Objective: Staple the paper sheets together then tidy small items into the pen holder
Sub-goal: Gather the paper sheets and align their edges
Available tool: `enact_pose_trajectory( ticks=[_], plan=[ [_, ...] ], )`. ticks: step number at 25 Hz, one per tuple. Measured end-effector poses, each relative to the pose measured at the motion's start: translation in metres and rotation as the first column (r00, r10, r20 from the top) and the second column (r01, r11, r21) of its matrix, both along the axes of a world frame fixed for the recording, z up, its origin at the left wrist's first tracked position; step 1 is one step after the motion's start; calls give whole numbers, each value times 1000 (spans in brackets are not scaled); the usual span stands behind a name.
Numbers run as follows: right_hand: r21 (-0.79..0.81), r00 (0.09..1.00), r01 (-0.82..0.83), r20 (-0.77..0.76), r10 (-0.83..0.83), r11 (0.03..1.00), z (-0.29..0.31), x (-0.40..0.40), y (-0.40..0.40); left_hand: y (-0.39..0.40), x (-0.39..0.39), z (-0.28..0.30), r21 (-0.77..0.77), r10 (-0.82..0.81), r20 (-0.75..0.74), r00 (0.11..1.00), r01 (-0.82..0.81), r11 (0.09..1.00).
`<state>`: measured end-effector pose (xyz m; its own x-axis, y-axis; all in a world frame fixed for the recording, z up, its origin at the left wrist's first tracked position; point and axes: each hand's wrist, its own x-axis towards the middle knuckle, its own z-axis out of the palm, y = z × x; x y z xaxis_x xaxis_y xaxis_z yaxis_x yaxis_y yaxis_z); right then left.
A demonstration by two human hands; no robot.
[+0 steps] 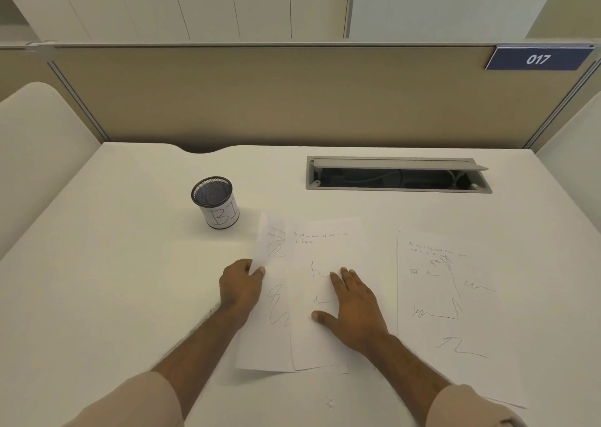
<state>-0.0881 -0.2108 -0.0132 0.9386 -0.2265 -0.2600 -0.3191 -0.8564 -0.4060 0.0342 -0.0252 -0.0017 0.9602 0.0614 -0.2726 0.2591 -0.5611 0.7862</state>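
Two overlapping paper sheets lie in the middle of the white desk: a lower sheet (271, 329) sticking out to the left and an upper sheet (325, 247) over it. My left hand (240, 288) pinches the left edge of the lower sheet. My right hand (353, 306) lies flat, fingers spread, on the upper sheet. A third scribbled sheet (445, 296) lies apart to the right. A black mesh pen holder (216, 202) with a white label stands upright at the back left. No stapler or small items are in view.
An open cable tray (398, 176) is set into the desk at the back right. A beige partition (292, 94) with a blue "017" sign (538, 58) closes off the back. Side panels stand left and right.
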Motion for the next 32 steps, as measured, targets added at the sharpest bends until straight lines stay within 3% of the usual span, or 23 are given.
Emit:
enact_pose_trajectory(
  ticks=[6, 10, 13, 15, 17, 19, 21, 27, 30, 32],
  plan=[
    [30, 1000, -29, 9, 29, 999, 1, 9, 17, -22, -6, -4, -270, 12, -64, 998, -29, 962],
    [88, 996, -64, 63, 58, 994, 3, 11, 18, -25, -8, 4, -325, -7, -62, 998, -14, 946],
    [200, 957, 83, 257, -134, 976, 10, 17, -6, -12, -2, 20, -486, -24, -110, 994, -32, 874],
    [418, 878, 251, 282, -388, 873, 23, 26, -24, -3, 5, 33, -581, -64, -126, 990, -21, 814],
    [692, 825, 309, 147, -546, 652, 38, 34, -37, 1, 10, 46, -647, -119, -125, 985, 10, 762],
    [878, 829, 243, 32, -558, 412, 47, 37, -45, 4, 11, 57, -675, -200, -114, 973, 71, 735],
    [938, 855, 199, -24, -518, 284, 55, 35, -46, 5, 11, 63, -671, -277, -82, 957, 153, 726],
    [929, 838, 139, 75, -540, 343, 79, 36, -35, -3, 2, 83, -523, -488, 65, 870, 446, 726],
    [921, 829, 126, 106, -548, 369, 88, 34, -34, -14, -1, 87, -514, -369, 95, 925, 363, 777],
    [875, 823, 151, 146, -548, 460, 89, 29, -36, -16, -1, 86, -532, -276, 107, 955, 289, 796]
  ],
)
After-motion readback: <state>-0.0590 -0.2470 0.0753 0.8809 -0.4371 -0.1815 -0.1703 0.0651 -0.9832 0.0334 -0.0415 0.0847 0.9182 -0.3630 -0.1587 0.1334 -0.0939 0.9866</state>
